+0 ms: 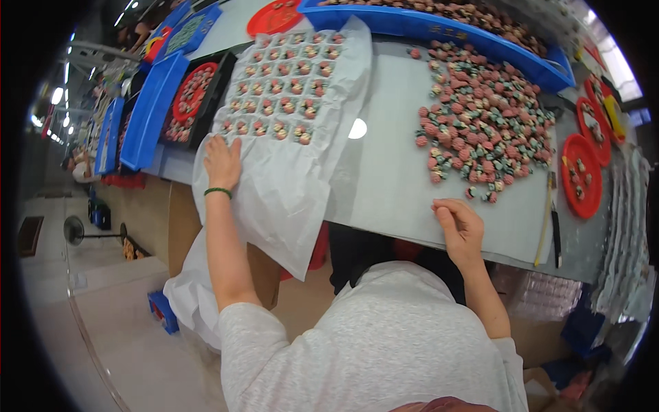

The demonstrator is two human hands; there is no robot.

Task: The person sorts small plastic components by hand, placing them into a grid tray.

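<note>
My left hand (222, 161) lies palm down at the near left corner of a clear compartment tray (292, 118), thumb and fingers apart. Small red, cream and dark figures (302, 134) sit one to a compartment. Under the tray spreads a white plastic sheet (288, 175), hanging over the table's front edge. My right hand (461, 230) is above the front edge, thumb and fingertips pinched together; whether something small is between them I cannot make out. Beyond it lies a loose heap of pink and grey-green figures (480, 113).
A long blue bin (439, 33) of pieces stands along the back. Red round trays (582, 177) lie at the right, near a black-handled tool (555, 233). At the left stand a blue crate (152, 113) and a black crate (218, 89). A cardboard box (184, 226) is below the table.
</note>
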